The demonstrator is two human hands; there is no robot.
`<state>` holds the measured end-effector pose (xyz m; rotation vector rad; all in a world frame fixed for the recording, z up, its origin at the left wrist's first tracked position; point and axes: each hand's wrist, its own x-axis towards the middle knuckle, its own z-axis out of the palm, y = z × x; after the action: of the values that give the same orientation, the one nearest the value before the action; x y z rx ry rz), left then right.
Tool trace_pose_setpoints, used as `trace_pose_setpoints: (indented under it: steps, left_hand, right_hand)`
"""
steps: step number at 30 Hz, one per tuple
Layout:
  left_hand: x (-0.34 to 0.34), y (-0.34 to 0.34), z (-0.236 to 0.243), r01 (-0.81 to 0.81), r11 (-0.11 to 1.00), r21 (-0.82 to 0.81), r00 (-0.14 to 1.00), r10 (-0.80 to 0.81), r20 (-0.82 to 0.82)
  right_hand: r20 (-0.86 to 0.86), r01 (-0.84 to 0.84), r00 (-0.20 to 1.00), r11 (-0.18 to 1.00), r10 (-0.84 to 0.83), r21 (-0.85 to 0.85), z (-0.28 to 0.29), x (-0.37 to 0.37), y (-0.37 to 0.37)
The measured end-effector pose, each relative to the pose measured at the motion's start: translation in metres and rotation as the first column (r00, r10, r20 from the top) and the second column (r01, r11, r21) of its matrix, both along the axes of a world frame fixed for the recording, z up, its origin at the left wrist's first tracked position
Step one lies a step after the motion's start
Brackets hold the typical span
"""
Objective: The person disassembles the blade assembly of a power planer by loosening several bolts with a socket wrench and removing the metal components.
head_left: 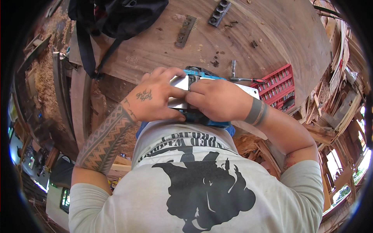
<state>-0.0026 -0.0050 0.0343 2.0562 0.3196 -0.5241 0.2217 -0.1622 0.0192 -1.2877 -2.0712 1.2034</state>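
The blue tool (206, 75) lies under both hands, long axis left to right. The left hand (149, 97) spreads wide across its left plate (178, 103); the right hand (221, 99) curls at its dark slot (192, 79), any grip hidden.

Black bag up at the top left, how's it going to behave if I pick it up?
The black bag will probably flop, since its fabric looks creased and slumped. Its straps may dangle and could snag, as they trail loosely. I can't judge its weight; its contents are hidden.
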Motion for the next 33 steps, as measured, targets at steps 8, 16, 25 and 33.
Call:
trace_pose_setpoints:
  steps: [8, 16, 25, 33]
  left_hand:
    - [0.007, 0.0, 0.009, 0.003, 1.0, -0.011, 0.996, -0.004, -0.087]
    - [0.01, 0.003, 0.009, 0.002, 1.0, -0.025, 0.996, -0.004, -0.085]
    - [0.005, -0.013, 0.014, -0.024, 0.997, 0.078, 0.997, 0.018, 0.075]
    - [0.012, -0.008, 0.015, 0.003, 0.998, 0.056, 1.0, -0.004, 0.017]
  right_hand:
    - [0.177, 0.075, 0.983, 0.99, -0.053, -0.123, 0.007, -0.007, -0.006]
    - [-0.042, 0.156, 0.987, 0.988, -0.155, 0.006, 0.005, 0.003, -0.006]
    - [-0.128, 0.463, 0.88, 0.886, -0.458, 0.009, 0.003, -0.019, -0.036]
    - [-0.194, 0.413, 0.891, 0.91, -0.41, -0.027, -0.003, -0.009, -0.04]
